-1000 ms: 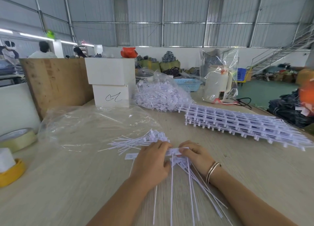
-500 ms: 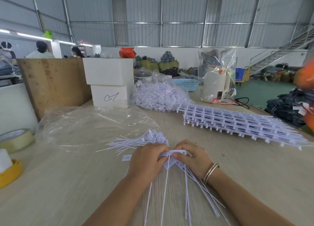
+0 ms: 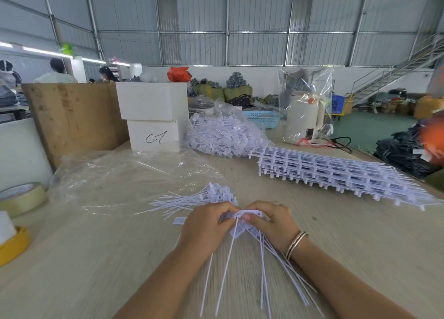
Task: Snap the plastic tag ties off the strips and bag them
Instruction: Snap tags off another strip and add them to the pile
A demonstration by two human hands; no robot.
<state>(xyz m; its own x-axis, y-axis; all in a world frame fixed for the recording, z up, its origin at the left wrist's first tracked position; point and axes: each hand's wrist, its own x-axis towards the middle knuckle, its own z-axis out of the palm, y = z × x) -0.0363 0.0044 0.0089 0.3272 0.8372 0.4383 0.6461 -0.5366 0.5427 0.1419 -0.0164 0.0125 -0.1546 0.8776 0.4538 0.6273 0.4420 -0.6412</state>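
The surface (image 3: 336,234) is pale wood with a fine, matt grain. The ties (image 3: 263,266) are thin white plastic, smooth and faintly shiny, like the stacked strips (image 3: 336,172). The flat bag (image 3: 125,174) is clear, glossy, crinkled film. A bracelet (image 3: 296,244) looks like polished metal. The board (image 3: 77,117) is rough bare plywood, and the boxes (image 3: 153,117) are matt white card.

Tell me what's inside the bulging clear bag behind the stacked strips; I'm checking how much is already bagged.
The clear bag is packed with loose white tag ties. What lies deeper in the pile or underneath it is hidden.
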